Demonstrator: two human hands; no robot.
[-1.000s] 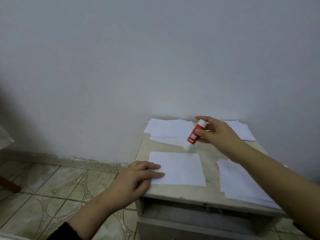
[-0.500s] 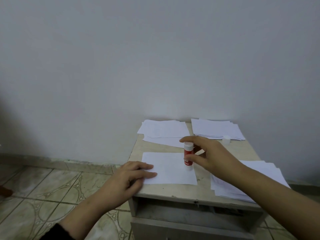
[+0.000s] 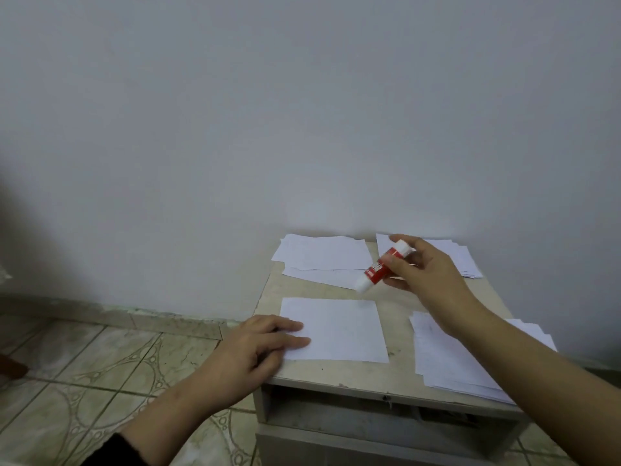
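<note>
Head view. A little right of the frame's centre, the right hand (image 3: 426, 277) grasps a glue stick (image 3: 383, 267) between thumb and fingers. The stick is tilted, with its lower white end pointing down and to the left. It hangs in the air just above the far edge of the sheet (image 3: 339, 327), and I see no contact with the paper. The left hand (image 3: 258, 344), in the lower middle of the frame, is not clenched. Its fingers lie nearly straight on the near left corner of the sheet and press it to the table (image 3: 396, 297).

The risks, as I judge them:
- **Sheet moving:** Only one corner is held. If the stick rubs the far right part, the free side can drag, wrinkle, or turn around the pressed corner.
- **Stick slipping:** The stick is gripped near its upper end, so strong pressure may make it slip in the fingers.
- **Glue on the table:** If a stroke runs over the edge, glue lands on the table and the sheet can stick there.
- **Other papers:** The back stack (image 3: 322, 257) lies just behind the stick and could catch glue. The right stack (image 3: 447, 361) lies under the forearm, which could push its papers over the table's front edge.
</note>
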